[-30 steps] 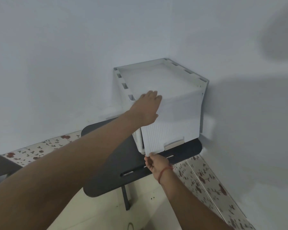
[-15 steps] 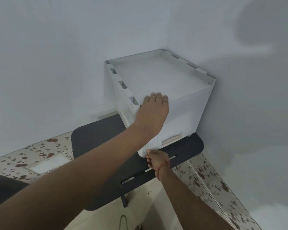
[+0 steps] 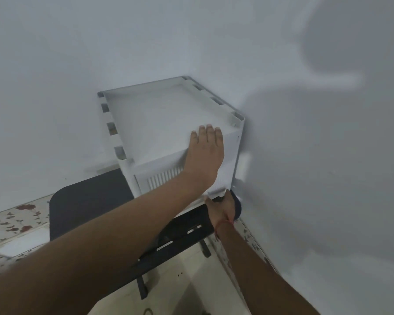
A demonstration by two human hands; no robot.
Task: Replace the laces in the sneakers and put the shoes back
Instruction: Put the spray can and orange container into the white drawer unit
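Note:
A white plastic shoe box [image 3: 159, 119] stands on a black table [image 3: 89, 201] in the corner of the room. My left hand [image 3: 205, 153] lies flat on the box's top front edge, fingers straight and pressing down. My right hand [image 3: 223, 203], with a red thread on its wrist, grips the lower edge of the box's ribbed front door [image 3: 164, 178] near its bottom right corner. The door sits nearly flush with the box front. No sneakers or laces are in sight, and the box's inside is hidden.
Grey walls close in behind and to the right of the box. A strip of flower-patterned tile [image 3: 14, 219] runs along the foot of the walls. The table's black leg [image 3: 142, 287] stands on a pale floor below my arms.
The front door, held ajar one second ago, has swung in against the box. My left hand slid rightward along the top edge, and my right hand followed the door's lower edge toward the right wall.

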